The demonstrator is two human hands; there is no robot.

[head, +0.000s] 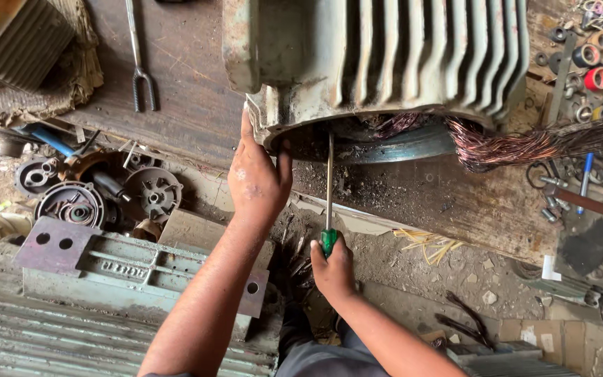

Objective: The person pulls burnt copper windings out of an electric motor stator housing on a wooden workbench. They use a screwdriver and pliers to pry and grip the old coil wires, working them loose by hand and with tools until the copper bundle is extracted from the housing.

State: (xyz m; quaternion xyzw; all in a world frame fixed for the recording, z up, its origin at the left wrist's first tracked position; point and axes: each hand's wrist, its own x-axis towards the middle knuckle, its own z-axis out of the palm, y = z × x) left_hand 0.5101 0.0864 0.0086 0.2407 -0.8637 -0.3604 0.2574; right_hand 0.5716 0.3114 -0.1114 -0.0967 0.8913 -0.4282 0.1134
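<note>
At upper centre of the frame, the finned motor housing point(385, 63) is steadied by the left hand point(256, 183), fingers spread flat on its rim; the green-handled screwdriver point(329, 209), gripped closed in the right hand point(333, 269), is driven under the copper windings point(525, 143). Levering appears under way; firm bracing is judged necessary next.

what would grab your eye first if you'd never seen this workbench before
The big ribbed motor housing at top centre, with a tangle of copper winding wire spilling from its open end to the right. Below it, the left hand braces the housing rim while the right hand holds a green-handled screwdriver with its shaft reaching up into the opening.
</note>
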